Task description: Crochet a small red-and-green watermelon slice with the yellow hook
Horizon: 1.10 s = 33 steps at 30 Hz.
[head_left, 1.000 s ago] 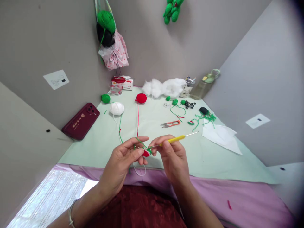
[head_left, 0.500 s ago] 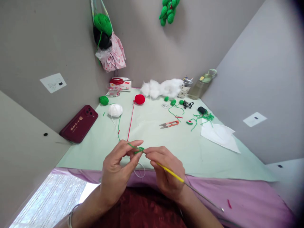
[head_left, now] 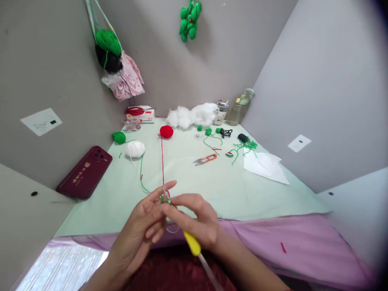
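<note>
Near the table's front edge, my left hand [head_left: 141,226] pinches a small green crochet piece [head_left: 168,202]. A pale strand runs over its raised index finger. My right hand [head_left: 198,220] grips a crochet hook [head_left: 192,243] by its yellow handle, with the metal shaft trailing down toward me. Both sets of fingertips meet at the crochet piece, and the hook's tip is hidden there. A white yarn ball [head_left: 135,149] lies on the left, its strand leading to my hands. Behind my fingers, a red yarn ball [head_left: 166,131] has its thread drawn straight toward me.
Orange thread snips [head_left: 205,159] lie mid-table. At the back are white stuffing [head_left: 192,116], a pen cup [head_left: 221,114] and a bottle [head_left: 240,107]. A phone [head_left: 85,172] leans at left, near a green yarn ball [head_left: 119,138]. White paper [head_left: 266,167] lies right.
The view has shifted right and tilted. My left index finger now carries a pale strand where a green one showed. The hook's handle has swung to point more steeply down toward me.
</note>
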### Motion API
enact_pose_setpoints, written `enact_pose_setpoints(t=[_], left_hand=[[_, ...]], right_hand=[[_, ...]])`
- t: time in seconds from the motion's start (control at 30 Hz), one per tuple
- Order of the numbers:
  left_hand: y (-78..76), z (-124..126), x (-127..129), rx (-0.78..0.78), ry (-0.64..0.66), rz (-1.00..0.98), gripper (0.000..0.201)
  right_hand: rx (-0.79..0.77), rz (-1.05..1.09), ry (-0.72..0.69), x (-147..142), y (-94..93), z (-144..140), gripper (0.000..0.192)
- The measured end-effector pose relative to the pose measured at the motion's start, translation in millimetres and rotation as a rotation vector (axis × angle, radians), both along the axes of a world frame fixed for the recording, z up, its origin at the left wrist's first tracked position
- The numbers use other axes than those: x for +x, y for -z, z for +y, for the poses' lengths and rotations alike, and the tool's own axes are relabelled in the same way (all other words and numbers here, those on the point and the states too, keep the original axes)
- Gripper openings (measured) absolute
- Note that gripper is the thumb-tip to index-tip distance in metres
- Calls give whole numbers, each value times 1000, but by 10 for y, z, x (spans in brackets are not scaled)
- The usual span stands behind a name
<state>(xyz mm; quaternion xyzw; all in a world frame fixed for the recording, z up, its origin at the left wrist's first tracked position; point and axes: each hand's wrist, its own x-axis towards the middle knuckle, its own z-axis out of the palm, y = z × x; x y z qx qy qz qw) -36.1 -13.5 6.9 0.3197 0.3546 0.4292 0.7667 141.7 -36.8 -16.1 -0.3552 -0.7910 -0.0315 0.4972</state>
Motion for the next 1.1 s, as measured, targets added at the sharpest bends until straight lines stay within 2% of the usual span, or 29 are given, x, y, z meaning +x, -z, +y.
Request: enact_pose_setpoints(t=[0.07, 0.13, 0.2, 0.3, 0.4, 0.47, 0.53, 0.63, 0.73, 0.8, 0.9, 1.1], left_hand=[[-44, 15, -4, -7, -20, -22, 51], [-65, 3, 8, 54, -104, -4, 43], [-55, -27, 36, 119, -132, 22, 41], [3, -68, 83, 184, -110, 76, 39], [48, -64, 102, 223, -161, 90, 42], [44, -37, 96, 171, -144, 35, 47], [19, 2, 79, 62, -66, -45, 48], [-14, 50, 48, -39, -42, -110, 42], [-9, 51, 45, 19, -101, -70, 39], [8, 27, 61, 82, -90, -16, 38], [27, -4, 85, 147, -105, 26, 32], [13, 6, 93, 156, -136, 26, 28]], right_hand=[[-102, 294, -94, 0, -38, 4, 24], [-216, 551, -182, -11, -83, 12, 22], [-311, 657, -245, -33, -116, 24, 20], [-319, 592, -258, -76, -115, 39, 20], [-222, 443, -164, -102, -54, 32, 31], [-143, 337, -98, -95, -7, 23, 37], [-101, 299, -69, -67, 14, 23, 38], [-214, 500, -109, -25, -19, 50, 29], [-381, 708, -221, -35, -83, 94, 22], [-440, 723, -264, -62, -99, 117, 18], [-506, 741, -257, -80, -55, 136, 17], [-673, 981, -346, -41, 47, 178, 18]])
